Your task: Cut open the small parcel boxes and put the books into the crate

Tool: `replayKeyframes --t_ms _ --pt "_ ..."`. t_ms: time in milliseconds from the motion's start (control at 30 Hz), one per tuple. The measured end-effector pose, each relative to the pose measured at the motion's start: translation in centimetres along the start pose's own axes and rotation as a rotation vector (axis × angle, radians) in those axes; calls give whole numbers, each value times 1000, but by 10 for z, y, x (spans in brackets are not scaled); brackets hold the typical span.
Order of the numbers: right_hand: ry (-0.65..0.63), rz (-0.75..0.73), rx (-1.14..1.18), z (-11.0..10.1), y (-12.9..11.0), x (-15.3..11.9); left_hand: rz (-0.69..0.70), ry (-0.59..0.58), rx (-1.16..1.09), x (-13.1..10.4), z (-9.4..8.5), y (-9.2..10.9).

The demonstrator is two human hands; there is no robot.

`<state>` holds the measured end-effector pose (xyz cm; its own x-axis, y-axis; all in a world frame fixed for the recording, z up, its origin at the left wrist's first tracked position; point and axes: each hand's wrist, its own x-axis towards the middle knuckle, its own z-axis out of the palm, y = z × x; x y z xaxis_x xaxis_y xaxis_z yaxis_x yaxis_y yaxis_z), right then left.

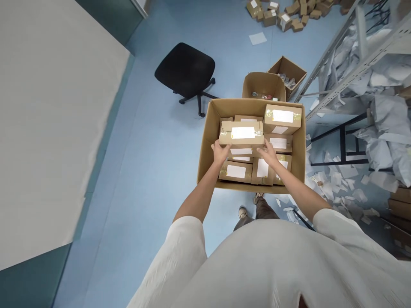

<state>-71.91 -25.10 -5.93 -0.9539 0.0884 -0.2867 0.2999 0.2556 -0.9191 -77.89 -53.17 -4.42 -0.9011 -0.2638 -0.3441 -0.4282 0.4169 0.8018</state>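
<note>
My left hand [221,152] and my right hand [267,153] grip the two ends of a small cardboard box [225,136] with a white label and clear tape. That box sits inside, or just over, a large open carton [203,158] filled with similar labelled boxes. To its right is another taped box [267,113], standing higher than those around it. Nearer to me, a labelled box [222,171] lies in the carton's front left part. Whether the held box rests on the ones beneath cannot be made out.
Behind the carton stand two open boxes [248,85] with small items inside. A black chair [186,68] is at the back left. A metal shelf [359,79] with grey bags and scattered paper [334,182] lies to the right. A pale table [54,111] is on the left.
</note>
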Motion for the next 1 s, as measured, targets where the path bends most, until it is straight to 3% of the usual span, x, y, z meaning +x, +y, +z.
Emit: replayKeyframes --t_ms 100,267,467,733,1000 --pt "94 39 14 -2 -11 -40 62 -16 6 -30 -9 7" --pt "277 -34 9 -18 -29 -109 190 -108 2 -79 -17 30" --pt "596 -115 -49 -49 -38 -198 396 -269 7 -135 -1 59" --pt "963 -87 -34 -100 -21 -319 613 -495 31 -227 63 102" --pt "1255 42 -57 -156 37 -450 788 -737 96 -347 164 117"
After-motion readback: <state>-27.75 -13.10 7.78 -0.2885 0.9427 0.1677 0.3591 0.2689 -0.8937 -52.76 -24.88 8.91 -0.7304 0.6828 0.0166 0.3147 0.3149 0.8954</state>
